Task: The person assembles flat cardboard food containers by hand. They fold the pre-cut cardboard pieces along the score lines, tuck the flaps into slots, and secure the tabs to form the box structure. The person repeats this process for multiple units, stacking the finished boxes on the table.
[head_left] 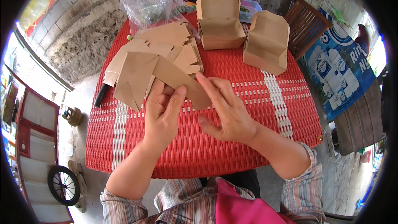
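A flat brown cardboard box blank (143, 76) is lifted just above the red woven table (257, 112). My left hand (161, 114) grips it from below, thumb pressed on a long flap. My right hand (226, 110) pinches the end of that same flap with fingers spread. Behind the blank lies a loose pile of more flat brown blanks (176, 41). Two folded brown boxes stand further back: one with its lid up (219, 18), one closed and tilted (267, 41).
A crumpled clear plastic bag (149, 2) sits at the table's far left. A dark handle (100, 95) pokes out at the left edge. A brown slatted chair (304, 25) and a blue printed banner (338, 72) stand to the right. A wheel (63, 184) is on the floor at the lower left.
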Tool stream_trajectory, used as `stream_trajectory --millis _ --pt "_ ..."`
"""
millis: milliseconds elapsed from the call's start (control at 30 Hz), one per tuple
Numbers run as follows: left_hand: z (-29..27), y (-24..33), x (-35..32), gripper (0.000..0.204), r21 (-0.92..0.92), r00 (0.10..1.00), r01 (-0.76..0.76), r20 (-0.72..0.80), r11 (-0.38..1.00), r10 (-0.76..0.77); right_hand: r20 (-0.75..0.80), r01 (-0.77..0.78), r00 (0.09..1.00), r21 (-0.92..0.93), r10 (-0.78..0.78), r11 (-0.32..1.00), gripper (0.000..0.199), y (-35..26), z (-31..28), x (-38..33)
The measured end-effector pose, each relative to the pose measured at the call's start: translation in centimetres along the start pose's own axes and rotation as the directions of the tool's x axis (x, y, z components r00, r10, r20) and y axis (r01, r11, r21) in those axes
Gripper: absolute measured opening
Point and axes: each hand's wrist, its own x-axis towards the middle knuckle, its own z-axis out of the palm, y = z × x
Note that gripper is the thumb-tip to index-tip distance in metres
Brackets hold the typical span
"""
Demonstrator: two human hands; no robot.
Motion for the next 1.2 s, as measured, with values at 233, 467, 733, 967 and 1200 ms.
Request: stream_trajectory --millis 233,467,733,967,1200 --pt "-0.9 -0.7 -0.2 0.035 0.776 0.962 -0.256 0.266 0.577 0.069 0.126 -0.302 0.953 0.34 0.275 0.891 0.059 0.9 0.2 -0.7" --pt "-0.4 -0.7 0.7 0.05 0.722 0.836 -0.441 0.546 0.533 -0.047 0.12 -0.49 0.794 0.707 0.596 0.51 0.044 1.5 1.3 -0.6" --pt "-0.9 -2.4 1.4 0.035 0.699 0.815 -0.545 0.572 0.463 0.095 0.199 -0.613 0.684 0.678 0.702 0.405 0.036 3.4 0.1 -0.7" --pt "0.1 -4.6 1.2 0.013 0.752 0.863 -0.505 0.442 0.423 0.245 0.057 -0.526 0.793 0.566 0.606 0.635 0.028 5.1 1.8 -1.5" --pt "-0.4 -7.6 1.2 0.009 0.775 0.839 -0.504 0.333 0.382 0.432 -0.026 -0.381 0.919 0.193 0.392 0.904 0.012 5.8 1.7 -1.2"
